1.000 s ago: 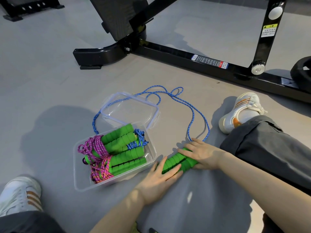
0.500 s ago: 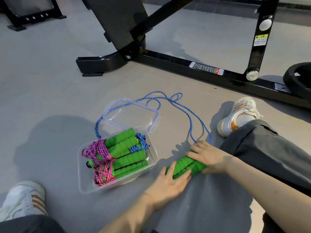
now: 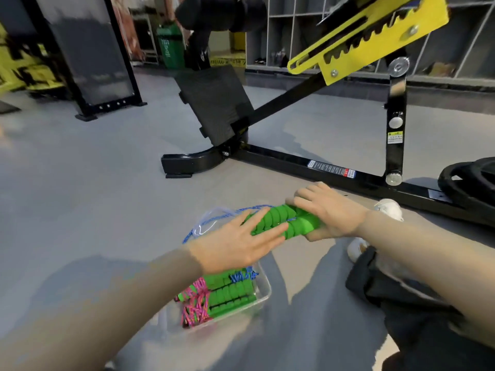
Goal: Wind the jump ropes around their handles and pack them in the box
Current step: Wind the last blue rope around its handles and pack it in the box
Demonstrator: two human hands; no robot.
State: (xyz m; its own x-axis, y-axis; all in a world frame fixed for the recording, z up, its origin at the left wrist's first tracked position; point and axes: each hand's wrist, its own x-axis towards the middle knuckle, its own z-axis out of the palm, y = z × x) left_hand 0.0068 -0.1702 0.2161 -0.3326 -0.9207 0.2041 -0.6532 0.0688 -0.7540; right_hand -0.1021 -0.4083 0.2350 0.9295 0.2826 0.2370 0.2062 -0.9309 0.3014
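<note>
Two green foam handles (image 3: 278, 220) of the blue jump rope are held side by side above the floor. My right hand (image 3: 329, 212) grips their right end, fingers over the top and thumb underneath. My left hand (image 3: 235, 242) lies with straight, spread fingers on their left end. The blue rope (image 3: 211, 219) trails down behind my left hand. Below, the clear plastic box (image 3: 263, 293) holds several green handles (image 3: 230, 293) wound with pink rope (image 3: 195, 303) and blue rope. The view is motion-blurred.
The clear lid (image 3: 206, 223) lies on the grey floor behind my left hand. A black exercise machine frame (image 3: 308, 164) crosses the floor beyond, with a weight plate (image 3: 471, 180) at right. My white shoe (image 3: 388, 207) and dark trouser leg (image 3: 401, 290) are at right.
Both hands have lifted the green handles off the floor, up above the box. The camera has tilted up, showing more of the gym.
</note>
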